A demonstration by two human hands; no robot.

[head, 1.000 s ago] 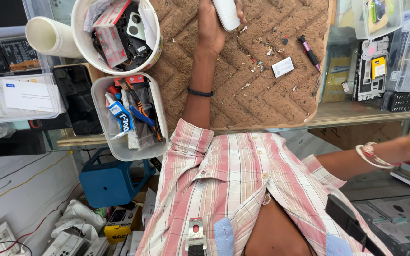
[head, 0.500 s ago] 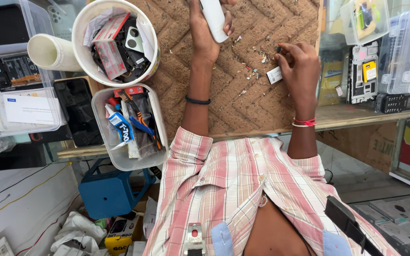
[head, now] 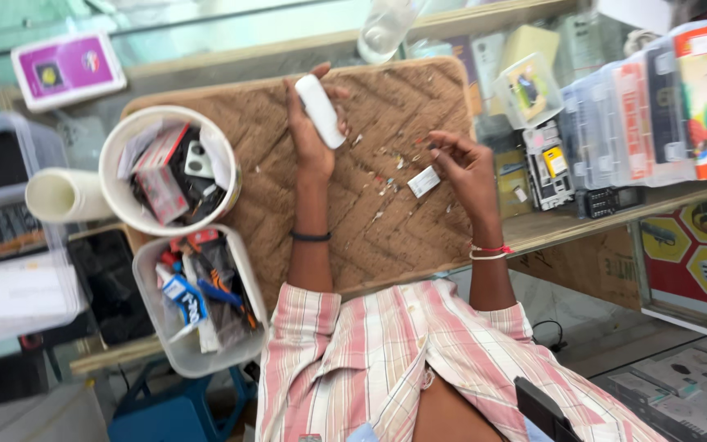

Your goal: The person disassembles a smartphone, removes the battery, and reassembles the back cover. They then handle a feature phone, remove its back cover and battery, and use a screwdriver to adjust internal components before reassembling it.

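My left hand grips a small white oblong device and holds it just above the brown woven mat, near its far edge. My right hand is over the right side of the mat. Its thumb and fingers pinch the corner of a small white card that lies on the mat. Small scraps of debris are scattered on the mat between the two hands. A black band sits on my left wrist and red and white threads on my right wrist.
Left of the mat are a round white bowl of packets and a clear tub of tools, with a white roll beside them. Stacked clear plastic boxes line the right. A glass bottle stands beyond the mat.
My right hand came in from the far right to the white card on the mat. My left hand kept hold of the white device. The camera view shifted and widened.
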